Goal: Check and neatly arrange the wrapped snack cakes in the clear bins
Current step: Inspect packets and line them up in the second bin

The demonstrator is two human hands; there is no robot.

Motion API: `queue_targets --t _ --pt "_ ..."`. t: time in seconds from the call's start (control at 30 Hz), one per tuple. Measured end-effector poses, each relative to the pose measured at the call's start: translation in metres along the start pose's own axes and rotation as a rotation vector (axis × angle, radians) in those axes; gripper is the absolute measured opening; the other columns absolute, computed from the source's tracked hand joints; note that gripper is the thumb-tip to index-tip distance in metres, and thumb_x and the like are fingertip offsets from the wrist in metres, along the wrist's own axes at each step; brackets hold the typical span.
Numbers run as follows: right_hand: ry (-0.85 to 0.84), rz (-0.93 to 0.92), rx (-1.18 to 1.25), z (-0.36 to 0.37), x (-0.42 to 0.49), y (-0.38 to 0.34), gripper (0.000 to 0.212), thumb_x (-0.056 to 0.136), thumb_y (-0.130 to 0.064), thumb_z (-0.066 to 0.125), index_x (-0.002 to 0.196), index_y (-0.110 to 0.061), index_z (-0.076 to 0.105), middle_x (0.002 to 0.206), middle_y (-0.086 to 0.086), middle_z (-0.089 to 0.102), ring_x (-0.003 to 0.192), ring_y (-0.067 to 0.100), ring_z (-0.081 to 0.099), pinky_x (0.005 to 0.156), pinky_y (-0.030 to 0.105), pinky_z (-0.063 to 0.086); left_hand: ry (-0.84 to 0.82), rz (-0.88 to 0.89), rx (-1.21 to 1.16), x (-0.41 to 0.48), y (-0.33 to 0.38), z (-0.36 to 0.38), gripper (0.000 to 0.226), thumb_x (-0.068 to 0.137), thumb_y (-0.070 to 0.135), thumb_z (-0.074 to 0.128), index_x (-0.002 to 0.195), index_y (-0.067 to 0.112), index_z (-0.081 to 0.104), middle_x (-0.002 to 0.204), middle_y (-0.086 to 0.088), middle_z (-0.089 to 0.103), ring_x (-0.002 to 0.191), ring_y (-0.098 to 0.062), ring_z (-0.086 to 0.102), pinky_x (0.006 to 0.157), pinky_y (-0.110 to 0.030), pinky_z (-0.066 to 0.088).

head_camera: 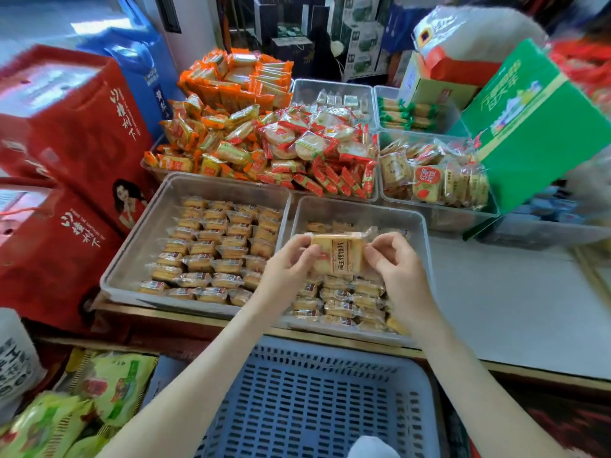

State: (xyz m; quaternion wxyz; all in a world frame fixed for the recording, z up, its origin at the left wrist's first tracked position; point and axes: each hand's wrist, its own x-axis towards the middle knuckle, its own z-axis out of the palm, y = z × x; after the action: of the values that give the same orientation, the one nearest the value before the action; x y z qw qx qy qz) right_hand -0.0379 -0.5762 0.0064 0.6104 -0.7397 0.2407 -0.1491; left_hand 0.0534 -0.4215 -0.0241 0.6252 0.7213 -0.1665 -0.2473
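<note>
A wrapped snack cake is being held up over the right-hand clear bin.

A blue slotted basket (317,401) is being shown nearest the camera, below the counter edge. Beyond it, the left clear bin (139,246) is being filled with neat rows of cakes, and the right clear bin (425,239) is being kept beside it, touching. The snack cake (337,253) is being pinched by its wrapper ends between the left hand (291,266) and the right hand (395,264), fingers curled closed on it.

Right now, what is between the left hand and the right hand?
In the head view, one wrapped snack cake lies between the left hand and the right hand. Fingers of both hands pinch its ends, holding it above the right clear bin.
</note>
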Motion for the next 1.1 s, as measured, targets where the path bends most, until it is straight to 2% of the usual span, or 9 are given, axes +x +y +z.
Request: queue_targets --t 0.1,0.17,0.27,0.4,0.53,0.6,0.8,0.97,1.1 --pt "-0.070 0.027 0.135 -0.011 -0.021 -0.007 0.005 0.098 -0.009 0.050 0.096 -0.007 0.054 0.094 0.008 0.067 0.085 0.015 0.069 0.067 0.028 0.057 -0.066 -0.026 -0.067 -0.019 0.018 -0.002 0.015 0.099 0.019 0.051 0.111 0.017 0.061 0.097 -0.001 0.072 0.084 -0.010 0.068 0.069 -0.027 0.056" --pt "-0.062 -0.022 0.103 -0.017 -0.032 -0.008 0.006 0.098 -0.014 0.051 0.095 -0.013 0.056 0.097 0.012 0.066 0.087 0.021 0.068 0.065 0.025 0.055 -0.073 -0.013 -0.048 -0.033 0.027 -0.003 0.012 0.097 0.020 0.055 0.106 0.018 0.062 0.094 -0.003 0.075 0.084 -0.019 0.070 0.070 -0.031 0.059" --pt "-0.008 -0.120 -0.021 -0.023 -0.051 -0.009 0.009 0.098 -0.014 0.053 0.089 -0.015 0.056 0.092 0.014 0.066 0.072 0.015 0.063 0.054 0.016 0.048 -0.017 0.010 -0.018 -0.052 0.034 -0.001 0.007 0.092 0.021 0.062 0.099 0.020 0.063 0.088 0.000 0.076 0.086 -0.025 0.072 0.071 -0.034 0.061" --pt "0.045 -0.174 -0.012 -0.028 -0.069 -0.009 0.015 0.098 -0.009 0.050 0.085 -0.015 0.054 0.079 0.007 0.061 0.071 0.022 0.060 0.066 0.035 0.054 0.008 0.018 -0.015 -0.071 0.036 0.004 0.006 0.093 0.022 0.061 0.092 0.017 0.062 0.089 -0.003 0.075 0.089 -0.024 0.072 0.080 -0.040 0.059" --pt "0.113 -0.221 -0.034 -0.026 -0.087 -0.007 0.016 0.102 -0.017 0.044 0.087 -0.015 0.051 0.073 0.010 0.054 0.057 0.013 0.048 0.048 0.023 0.041 -0.105 -0.010 -0.037 -0.090 0.039 0.008 0.016 0.098 0.014 0.052 0.085 0.010 0.061 0.076 0.000 0.070 0.071 -0.013 0.065 0.068 -0.023 0.056" --pt "0.136 -0.257 -0.102 -0.025 -0.091 -0.005 0.017 0.102 -0.023 0.042 0.087 -0.021 0.050 0.075 0.005 0.055 0.057 0.010 0.048 0.046 0.015 0.037 -0.165 -0.019 -0.090 -0.098 0.043 0.011 0.018 0.100 0.013 0.048 0.086 0.007 0.057 0.073 -0.002 0.067 0.063 -0.010 0.062 0.065 -0.024 0.055" --pt "0.222 -0.317 -0.110 -0.029 -0.100 -0.002 0.016 0.101 -0.031 0.045 0.086 -0.036 0.050 0.071 -0.009 0.055 0.057 0.012 0.050 0.054 0.025 0.038 0.048 0.164 -0.028 -0.110 0.042 0.022 0.018 0.102 0.012 0.045 0.086 0.011 0.053 0.068 0.001 0.059 0.057 -0.006 0.053 0.058 -0.020 0.045" --pt "0.233 -0.335 -0.029 -0.036 -0.107 -0.006 0.016 0.101 -0.033 0.046 0.086 -0.033 0.053 0.064 -0.013 0.050 0.053 0.016 0.044 0.053 0.030 0.037 0.112 0.274 0.050 -0.119 0.046 0.029 0.018 0.101 0.013 0.047 0.085 0.017 0.054 0.065 0.008 0.060 0.060 -0.010 0.053 0.063 -0.032 0.048" --pt "0.188 -0.307 0.060 -0.039 -0.113 -0.013 0.016 0.101 -0.025 0.046 0.087 -0.023 0.054 0.064 -0.012 0.051 0.051 0.004 0.048 0.047 0.022 0.039 0.119 0.268 0.103 -0.123 0.046 0.031 0.018 0.101 0.013 0.048 0.085 0.017 0.054 0.068 0.004 0.063 0.063 -0.014 0.058 0.066 -0.034 0.052"
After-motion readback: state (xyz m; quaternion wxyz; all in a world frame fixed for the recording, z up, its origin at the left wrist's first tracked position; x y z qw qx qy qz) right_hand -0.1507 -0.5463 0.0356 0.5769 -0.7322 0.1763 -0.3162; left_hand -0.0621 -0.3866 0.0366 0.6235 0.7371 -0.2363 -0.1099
